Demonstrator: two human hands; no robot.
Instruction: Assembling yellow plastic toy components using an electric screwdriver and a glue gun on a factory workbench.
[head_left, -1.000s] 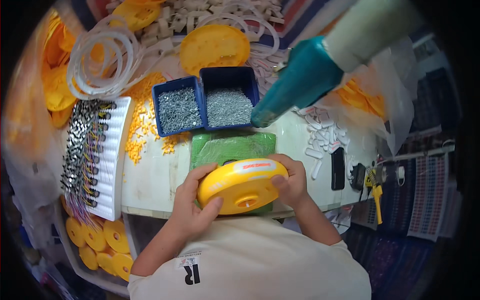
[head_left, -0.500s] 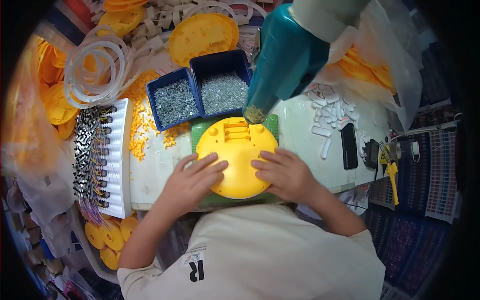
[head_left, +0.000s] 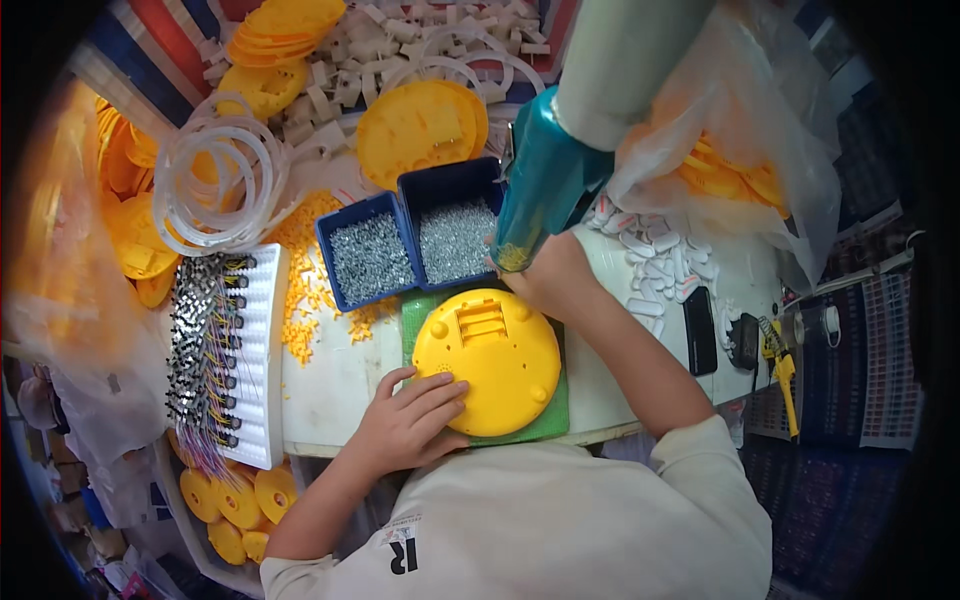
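A round yellow plastic housing [head_left: 490, 375] with a rectangular open compartment near its far edge lies on a green mat [head_left: 552, 424]. My left hand [head_left: 418, 415] rests on its near left side, fingers stretched out over the surface. My right hand [head_left: 553, 278] has reached past the housing to the near right corner of the larger blue bin [head_left: 450, 172]. Its fingers are mostly hidden behind the tip of a teal tapered device [head_left: 548, 180] that hangs from above on a thick pale shaft. Both this bin and the smaller blue bin [head_left: 345, 212] beside it contain small silvery screws.
At left stands a white ribbed tray [head_left: 262, 360] with wired black parts. Small orange pieces [head_left: 300, 290] lie beside it, near coiled clear tubing [head_left: 215, 190]. White plastic parts [head_left: 665, 255] and a black phone [head_left: 699, 332] are at right. Yellow discs [head_left: 420, 125] lie at the back.
My right hand has left the housing and moved forward to the blue bins. The housing has turned slightly, and my left hand stays on it. The whole view has shifted a little.
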